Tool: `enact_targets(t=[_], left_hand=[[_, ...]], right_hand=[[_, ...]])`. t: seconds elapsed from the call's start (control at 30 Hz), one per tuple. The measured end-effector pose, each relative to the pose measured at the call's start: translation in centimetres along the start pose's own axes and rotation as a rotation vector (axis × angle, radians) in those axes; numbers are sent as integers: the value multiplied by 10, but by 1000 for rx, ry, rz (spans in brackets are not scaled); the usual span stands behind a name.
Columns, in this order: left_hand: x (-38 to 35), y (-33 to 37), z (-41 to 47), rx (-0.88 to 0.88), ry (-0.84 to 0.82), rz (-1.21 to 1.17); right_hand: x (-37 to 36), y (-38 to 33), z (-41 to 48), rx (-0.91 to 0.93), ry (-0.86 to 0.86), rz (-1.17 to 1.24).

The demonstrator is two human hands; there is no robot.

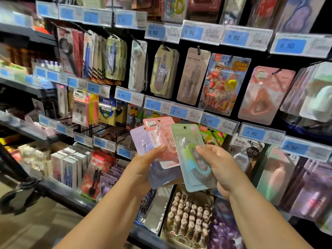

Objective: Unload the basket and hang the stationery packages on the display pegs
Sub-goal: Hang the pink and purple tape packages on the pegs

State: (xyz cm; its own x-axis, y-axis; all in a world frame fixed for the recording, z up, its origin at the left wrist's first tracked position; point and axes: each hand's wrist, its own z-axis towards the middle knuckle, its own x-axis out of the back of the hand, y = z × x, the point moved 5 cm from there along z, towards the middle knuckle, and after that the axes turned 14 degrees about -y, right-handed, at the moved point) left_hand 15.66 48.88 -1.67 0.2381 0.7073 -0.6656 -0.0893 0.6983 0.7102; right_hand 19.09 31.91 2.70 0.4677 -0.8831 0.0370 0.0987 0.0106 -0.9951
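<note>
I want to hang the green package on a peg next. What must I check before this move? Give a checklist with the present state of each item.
1. The right hand grips the green package: ok.
2. The hang hole of the green package is uncovered: ok.
3. The left hand holds the pink package and the purple package: ok.
4. Which of the pegs takes this package: cannot tell.
5. The basket is nearby: cannot tell, it is not in view.

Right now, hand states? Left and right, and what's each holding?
Left hand: grips a lilac plastic blister pack and a pink plastic blister pack, fanned.
Right hand: pinches a green-to-blue plastic blister pack.
</note>
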Motion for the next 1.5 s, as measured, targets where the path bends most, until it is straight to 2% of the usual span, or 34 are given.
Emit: enact_targets(t=[0.23, 0.5, 0.7, 0.87, 1.07, 1.27, 1.5], left_hand=[[-18, -9, 1, 41, -87, -84], [-18, -22, 3, 16, -49, -94], [-19, -19, 4, -17, -44, -40], [-16, -16, 5, -41, 50, 29], [-18, -12, 4, -42, 79, -49], [-36, -2, 4, -77, 50, -90], [-65, 10, 29, -139, -16, -91]], right_hand=[[-6, 4, -3, 2, -31, -165], [-1, 4, -3, -12, 5, -21], [4, -1, -5, 56, 37, -83], [0, -6, -11, 75, -64, -58], [3, -15, -16, 144, -81, 32], [6, -28, -18, 294, -17, 115], [48, -64, -24, 485, 217, 188]])
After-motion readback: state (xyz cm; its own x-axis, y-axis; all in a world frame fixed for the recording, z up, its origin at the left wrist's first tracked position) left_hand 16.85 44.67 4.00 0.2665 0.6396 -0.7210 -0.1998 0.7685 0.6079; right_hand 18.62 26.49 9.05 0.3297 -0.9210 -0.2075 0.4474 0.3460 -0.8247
